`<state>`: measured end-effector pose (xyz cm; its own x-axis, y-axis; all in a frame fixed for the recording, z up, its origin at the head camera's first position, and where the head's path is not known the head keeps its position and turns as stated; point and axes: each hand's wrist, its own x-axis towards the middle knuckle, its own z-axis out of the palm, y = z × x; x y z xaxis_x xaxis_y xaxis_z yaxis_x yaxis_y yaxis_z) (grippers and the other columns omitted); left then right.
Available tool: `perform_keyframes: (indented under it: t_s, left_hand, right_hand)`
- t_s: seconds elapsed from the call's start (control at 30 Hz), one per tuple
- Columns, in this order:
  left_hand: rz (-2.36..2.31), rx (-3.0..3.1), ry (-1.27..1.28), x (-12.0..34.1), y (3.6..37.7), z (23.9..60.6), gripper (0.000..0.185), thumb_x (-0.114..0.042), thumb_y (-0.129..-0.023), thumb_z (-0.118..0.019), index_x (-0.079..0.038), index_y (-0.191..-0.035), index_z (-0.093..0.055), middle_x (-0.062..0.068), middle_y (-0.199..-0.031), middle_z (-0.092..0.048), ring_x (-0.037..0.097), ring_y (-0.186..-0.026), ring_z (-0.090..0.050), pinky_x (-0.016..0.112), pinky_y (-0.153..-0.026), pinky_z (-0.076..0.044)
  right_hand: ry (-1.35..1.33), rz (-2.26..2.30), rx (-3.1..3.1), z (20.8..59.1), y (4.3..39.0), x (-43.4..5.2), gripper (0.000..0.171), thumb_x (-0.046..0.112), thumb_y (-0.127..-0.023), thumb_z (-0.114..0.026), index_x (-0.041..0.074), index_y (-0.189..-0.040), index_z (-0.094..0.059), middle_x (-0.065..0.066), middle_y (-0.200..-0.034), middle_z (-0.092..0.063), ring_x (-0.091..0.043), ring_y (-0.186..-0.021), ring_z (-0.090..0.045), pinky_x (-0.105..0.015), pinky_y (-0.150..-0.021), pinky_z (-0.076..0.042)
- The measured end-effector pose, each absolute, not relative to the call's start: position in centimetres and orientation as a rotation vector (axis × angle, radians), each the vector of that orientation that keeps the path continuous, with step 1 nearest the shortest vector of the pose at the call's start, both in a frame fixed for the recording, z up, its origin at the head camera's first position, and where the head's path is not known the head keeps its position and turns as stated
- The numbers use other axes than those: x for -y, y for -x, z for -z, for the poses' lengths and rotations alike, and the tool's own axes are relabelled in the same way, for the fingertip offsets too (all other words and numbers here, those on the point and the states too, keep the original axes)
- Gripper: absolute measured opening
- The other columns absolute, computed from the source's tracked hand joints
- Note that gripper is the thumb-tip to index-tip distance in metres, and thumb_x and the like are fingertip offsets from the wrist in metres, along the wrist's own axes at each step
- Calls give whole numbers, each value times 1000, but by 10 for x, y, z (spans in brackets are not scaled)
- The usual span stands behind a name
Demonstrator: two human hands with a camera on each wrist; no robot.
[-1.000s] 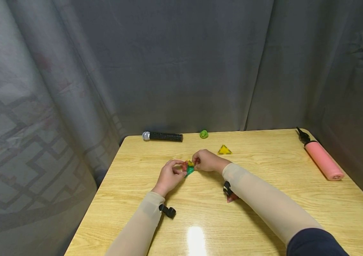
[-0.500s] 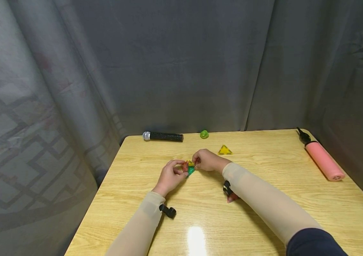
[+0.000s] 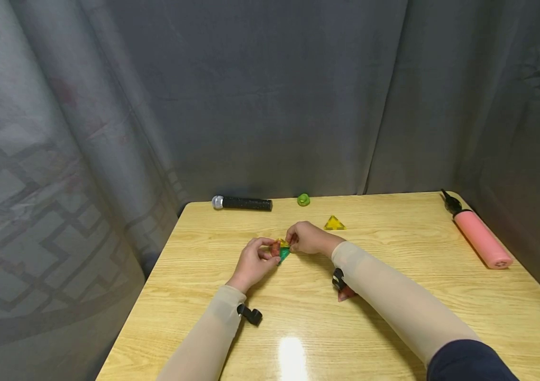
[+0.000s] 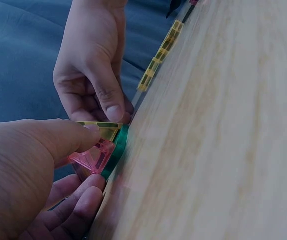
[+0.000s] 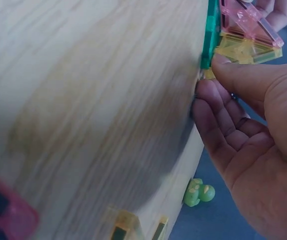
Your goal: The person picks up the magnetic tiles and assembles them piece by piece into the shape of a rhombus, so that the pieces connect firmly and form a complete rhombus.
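Little has moved: left hand (image 3: pixel 250 263) pinches the pink magnetic tile (image 4: pixel 97 156), right hand (image 3: pixel 310 238) the yellow magnetic tile (image 5: pixel 248 50); likely light, stiff; grip edges.

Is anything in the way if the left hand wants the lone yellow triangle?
Yes: going straight, the held coloured pieces and then the right hand stand between the left hand and that yellow triangle.

Noted a green tile (image 5: pixel 211 41), a pink tile (image 5: pixel 247 23) and a yellow tile (image 5: pixel 247 50); recorded yellow also on the loose triangle (image 3: pixel 333 223). Found speckled black on the microphone (image 3: pixel 247 204), pink with black nozzle (image 3: pixel 451 204) on the pump (image 3: pixel 482 239), tan wood grain on the tabletop (image 3: pixel 203 243), angular patterning on the grey curtain (image 3: pixel 22 190).
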<state>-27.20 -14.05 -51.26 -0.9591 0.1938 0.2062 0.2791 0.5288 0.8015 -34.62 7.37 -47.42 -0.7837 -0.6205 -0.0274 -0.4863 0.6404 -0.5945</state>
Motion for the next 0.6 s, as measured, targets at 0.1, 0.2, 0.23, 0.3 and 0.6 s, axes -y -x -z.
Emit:
perform_keyframes:
  t_s: [0.1,0.2,0.23,0.3,0.6]
  left_hand:
    - [1423,2661,420,140,273,513,43,-21,-82,-79,-18,-122,-61,2,-115,-55,9,-77,-63,24,-67,-54]
    - [1418,2664,411,141,273,514,43,-21,-82,-79,-19,-122,-61,0,-116,-55,9,-77,-63,24,-67,-54]
    - [1416,2665,409,141,273,514,43,-21,-82,-79,-19,-122,-61,0,-116,-55,9,-77,-63,24,-67,-54]
    - [1417,2665,402,141,273,513,43,-21,-82,-79,-19,-121,-61,0,-116,-55,9,-77,-63,24,-67,-54]
    - [1422,2655,409,140,272,512,43,-20,-82,-79,-17,-121,-62,2,-118,-56,9,-78,-64,24,-68,-54]
  right_hand:
    - [885,877,-2620,471,345,-78,15,7,-81,-78,14,-91,-70,2,-85,-65,-11,-78,-59,-27,-72,-51]
    - [855,896,-2621,470,345,-81,15,9,-82,-77,16,-92,-69,4,-86,-65,-10,-80,-59,-28,-74,-51]
    - [848,906,-2624,470,344,-82,15,9,-82,-77,16,-93,-69,5,-87,-64,-10,-81,-60,-28,-74,-51]
    - [842,921,-2631,469,344,-86,14,12,-83,-77,15,-95,-70,6,-87,-64,-10,-81,-60,-28,-74,-51]
    - [844,1005,-2648,466,339,-103,17,14,-86,-75,10,-102,-71,3,-94,-66,-12,-84,-61,-30,-72,-52]
